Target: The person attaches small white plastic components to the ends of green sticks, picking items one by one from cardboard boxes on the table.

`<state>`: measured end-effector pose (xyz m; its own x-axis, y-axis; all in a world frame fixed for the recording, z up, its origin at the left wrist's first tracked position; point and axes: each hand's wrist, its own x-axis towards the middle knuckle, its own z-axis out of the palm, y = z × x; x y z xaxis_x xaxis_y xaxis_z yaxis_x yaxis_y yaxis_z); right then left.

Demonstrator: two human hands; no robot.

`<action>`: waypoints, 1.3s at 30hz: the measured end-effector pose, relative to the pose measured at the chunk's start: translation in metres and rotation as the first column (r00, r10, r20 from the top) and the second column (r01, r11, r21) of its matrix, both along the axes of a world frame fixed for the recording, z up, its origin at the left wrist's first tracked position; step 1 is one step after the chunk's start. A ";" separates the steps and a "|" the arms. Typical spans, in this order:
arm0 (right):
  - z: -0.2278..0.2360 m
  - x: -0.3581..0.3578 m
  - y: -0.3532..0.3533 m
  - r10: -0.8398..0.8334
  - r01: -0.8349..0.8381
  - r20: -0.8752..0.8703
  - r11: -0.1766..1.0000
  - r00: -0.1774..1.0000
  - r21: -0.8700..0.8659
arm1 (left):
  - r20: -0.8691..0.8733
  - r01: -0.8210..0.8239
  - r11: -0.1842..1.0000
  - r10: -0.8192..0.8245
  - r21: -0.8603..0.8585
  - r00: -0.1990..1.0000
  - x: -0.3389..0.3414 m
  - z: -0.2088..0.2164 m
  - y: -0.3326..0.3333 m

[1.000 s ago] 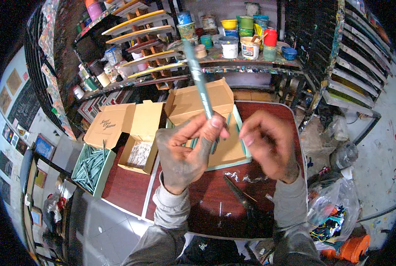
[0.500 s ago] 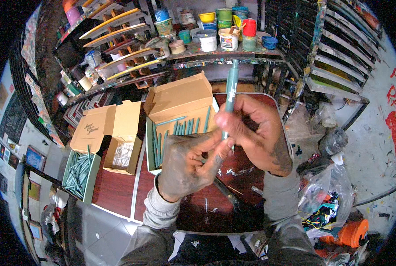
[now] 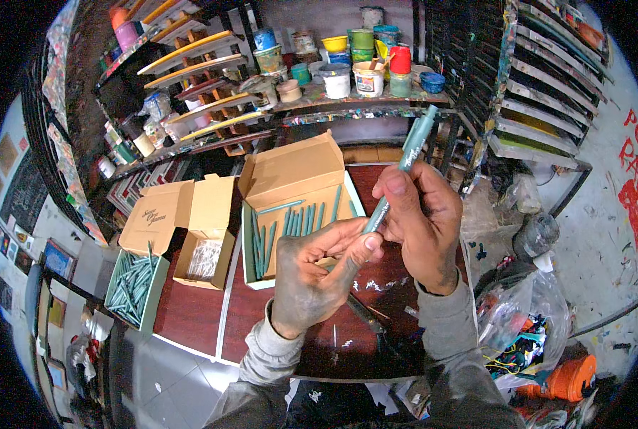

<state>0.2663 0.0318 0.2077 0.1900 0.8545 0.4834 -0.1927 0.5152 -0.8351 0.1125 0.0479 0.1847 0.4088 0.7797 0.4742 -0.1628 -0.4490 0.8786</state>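
A teal pen (image 3: pixel 417 137) with white lettering slants up to the right between my hands, above the dark red table (image 3: pixel 319 342). My left hand (image 3: pixel 301 279) pinches its lower end between thumb and fingertips. Higher up, the thumb and fingers of my right hand (image 3: pixel 427 227) grip the barrel. Just left of my hands stands an open cardboard box (image 3: pixel 290 170), where several similar pens (image 3: pixel 301 218) lie in loose rows. Beneath my hands, a dark slim tool (image 3: pixel 365 313) lies on the table beside white scraps (image 3: pixel 382 284).
Further left are a small carton (image 3: pixel 211 199) of thin white pieces and an open box (image 3: pixel 156 214) heaped with teal pens. Paint tubs (image 3: pixel 335 82) line the back shelf (image 3: pixel 404 101). At right stand a slatted rack (image 3: pixel 540 118) and a clear plastic bag (image 3: pixel 551 293) of mixed scraps.
The pen has gone from nearly upright to leaning right. My right hand has shifted right and turned, while my left hand has moved slightly right and down, still pinching the lower end.
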 end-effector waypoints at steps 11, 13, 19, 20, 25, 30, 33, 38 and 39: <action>0.005 -0.026 -0.039 0.167 -0.165 0.081 0.986 0.983 -0.032 | -0.195 -0.035 0.985 0.068 0.168 0.978 -0.049 0.003 -0.065; 0.005 -0.034 -0.047 0.055 -0.043 0.140 0.995 0.989 -0.092 | -0.163 -0.066 0.998 0.068 0.014 0.984 -0.060 -0.001 -0.086; 0.044 -0.030 -0.081 0.128 -0.100 0.358 0.990 0.925 -0.096 | -0.251 -0.087 0.995 0.073 -0.044 0.965 -0.095 0.022 -0.130; 0.053 -0.037 -0.092 0.121 -0.103 0.432 0.993 0.894 -0.066 | -0.199 -0.070 0.997 0.062 -0.036 0.978 -0.100 0.016 -0.133; 0.068 -0.064 -0.137 0.100 -0.070 0.351 0.993 0.931 -0.097 | -0.149 -0.135 0.974 0.163 0.184 0.975 -0.110 0.036 -0.148; 0.054 -0.087 -0.164 0.069 -0.063 0.213 0.997 0.975 -0.036 | -0.145 -0.240 0.900 0.309 0.364 0.940 -0.118 0.043 -0.169; 0.054 -0.104 -0.175 -0.055 0.052 0.048 0.996 0.997 0.071 | -0.121 -0.085 0.941 0.131 0.327 0.984 -0.133 0.037 -0.173; 0.037 -0.135 -0.189 -0.017 0.028 -0.089 0.992 0.996 0.123 | 0.308 -0.156 0.983 0.119 0.100 0.944 -0.148 0.009 -0.188; 0.038 -0.143 -0.191 -0.037 0.048 -0.140 0.996 0.989 0.078 | 0.361 -0.141 0.989 0.119 0.034 0.925 -0.148 0.005 -0.194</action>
<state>0.1238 -0.1591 0.2453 0.2950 0.8036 0.5169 -0.2804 0.5900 -0.7572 -0.0351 -0.1460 0.1902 0.1012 0.7815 0.6156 -0.3975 -0.5355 0.7452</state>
